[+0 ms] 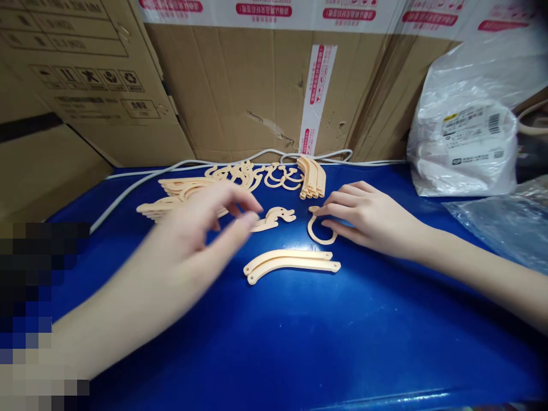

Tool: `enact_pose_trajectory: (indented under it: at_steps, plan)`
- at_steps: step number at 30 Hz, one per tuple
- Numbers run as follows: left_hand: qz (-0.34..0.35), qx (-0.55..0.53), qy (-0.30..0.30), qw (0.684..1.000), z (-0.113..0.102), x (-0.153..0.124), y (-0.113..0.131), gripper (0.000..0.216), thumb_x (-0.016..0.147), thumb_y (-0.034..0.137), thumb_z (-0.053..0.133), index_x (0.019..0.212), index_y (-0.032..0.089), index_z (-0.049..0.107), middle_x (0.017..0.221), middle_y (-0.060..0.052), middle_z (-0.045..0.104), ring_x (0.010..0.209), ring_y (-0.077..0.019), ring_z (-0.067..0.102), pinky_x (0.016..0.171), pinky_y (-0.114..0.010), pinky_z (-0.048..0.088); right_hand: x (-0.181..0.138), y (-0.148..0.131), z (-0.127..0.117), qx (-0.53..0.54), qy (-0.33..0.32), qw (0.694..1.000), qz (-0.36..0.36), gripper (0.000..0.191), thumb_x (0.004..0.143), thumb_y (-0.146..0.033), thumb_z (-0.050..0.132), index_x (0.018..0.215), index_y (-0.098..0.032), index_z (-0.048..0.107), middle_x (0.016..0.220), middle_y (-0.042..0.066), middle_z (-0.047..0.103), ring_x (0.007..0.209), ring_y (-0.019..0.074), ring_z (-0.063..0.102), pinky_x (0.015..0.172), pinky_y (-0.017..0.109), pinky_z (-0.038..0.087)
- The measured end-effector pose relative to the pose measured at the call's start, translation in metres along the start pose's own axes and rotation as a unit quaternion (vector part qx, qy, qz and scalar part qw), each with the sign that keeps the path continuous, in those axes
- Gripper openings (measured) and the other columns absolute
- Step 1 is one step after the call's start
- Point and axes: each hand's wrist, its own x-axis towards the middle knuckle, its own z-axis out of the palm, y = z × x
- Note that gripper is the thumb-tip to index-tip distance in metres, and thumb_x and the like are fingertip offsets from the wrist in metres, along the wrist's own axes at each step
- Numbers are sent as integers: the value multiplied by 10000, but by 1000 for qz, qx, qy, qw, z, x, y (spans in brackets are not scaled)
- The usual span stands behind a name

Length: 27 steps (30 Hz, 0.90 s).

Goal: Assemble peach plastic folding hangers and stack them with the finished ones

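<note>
My left hand (205, 228) hovers blurred over the blue table (299, 342), fingers curled but apart, holding nothing I can see, beside a small dragon-shaped wooden piece (274, 218). My right hand (363, 217) rests on the table with its fingertips pressed on a thin wooden ring piece (319, 235). Two curved wooden strips (291, 264) lie side by side just in front of both hands. Farther back lie wing-shaped pieces (184, 191), ornate cut-outs (240, 174), hook shapes (285, 177) and a stack of curved strips (312, 178).
Large cardboard boxes (257, 85) wall off the back of the table. A white cable (141, 182) runs along the back edge. A white plastic bag with a label (466, 131) and a clear plastic bag (505, 222) sit at the right.
</note>
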Motion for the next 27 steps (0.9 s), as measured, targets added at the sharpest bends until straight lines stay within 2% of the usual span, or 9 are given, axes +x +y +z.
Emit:
enact_pose_trajectory:
  at_steps: [2, 4, 7, 10, 12, 15, 18, 21, 27]
  plan:
    - [7, 2, -59, 998, 7, 6, 8, 279, 1007, 475, 494, 1117, 245, 608, 1103, -24, 664, 1013, -241, 635, 840, -388, 535, 7, 2, 5, -52, 1, 999, -15, 288, 1019, -230, 472, 1132, -150, 724, 960, 102, 707, 876, 250, 616, 819, 390, 424]
    - [27, 32, -98, 994, 21, 8, 10, 287, 1010, 447, 483, 1179, 236, 579, 1131, -40, 654, 998, -252, 641, 833, -409, 526, 12, 4, 10, -84, 3, 996, -22, 288, 1011, -196, 481, 1162, -156, 723, 977, 102, 709, 870, 243, 616, 815, 380, 421]
    - [86, 110, -78, 987, 34, 5, 7, 301, 1008, 404, 476, 1171, 173, 580, 1152, -101, 657, 956, -285, 656, 782, -423, 523, 14, 6, 17, -99, 8, 995, -24, 307, 1003, -165, 492, 1228, -172, 700, 1026, 98, 708, 875, 229, 617, 822, 363, 427]
    - [178, 156, -58, 970, 33, 0, 1, 281, 1018, 370, 452, 1135, 157, 593, 1180, -126, 667, 984, -292, 668, 771, -402, 513, 13, 8, 22, -102, 19, 994, -40, 322, 1001, -139, 483, 1248, -165, 688, 1045, 102, 700, 897, 227, 618, 838, 361, 434]
    - [210, 169, -52, 962, 30, -3, -3, 260, 1014, 346, 451, 1132, 161, 591, 1196, -120, 670, 1013, -291, 671, 750, -382, 509, 11, 10, 24, -101, 29, 993, -53, 316, 1000, -133, 484, 1236, -161, 692, 1039, 102, 696, 900, 230, 618, 845, 365, 438]
    - [197, 173, -45, 964, 28, -4, -5, 229, 984, 307, 465, 1120, 167, 586, 1166, -98, 675, 944, -275, 685, 670, -359, 492, 10, 12, 26, -100, 38, 993, -52, 324, 1006, -142, 476, 1250, -176, 686, 1048, 102, 688, 891, 238, 615, 848, 374, 442]
    - [186, 154, -62, 968, 31, -4, -6, 162, 962, 265, 467, 1040, 184, 583, 1015, -55, 679, 816, -236, 674, 614, -338, 459, 10, 11, 26, -100, 38, 993, -50, 334, 1010, -142, 469, 1266, -193, 677, 1059, 103, 680, 880, 240, 606, 835, 377, 439]
    - [184, 130, -71, 972, 35, -4, -6, 88, 950, 231, 477, 972, 198, 556, 889, -15, 643, 740, -203, 634, 587, -315, 429, 11, 9, 25, -99, 42, 991, -75, 305, 1013, -132, 456, 1194, -173, 698, 1052, 108, 675, 893, 235, 598, 816, 370, 424]
    - [163, 98, -75, 979, 38, -4, -9, 70, 961, 192, 467, 965, 200, 537, 895, 0, 637, 723, -171, 606, 588, -290, 415, 12, 8, 22, -130, 44, 985, -107, 303, 1029, -127, 404, 1107, -143, 696, 1002, 102, 675, 850, 224, 588, 772, 363, 390]
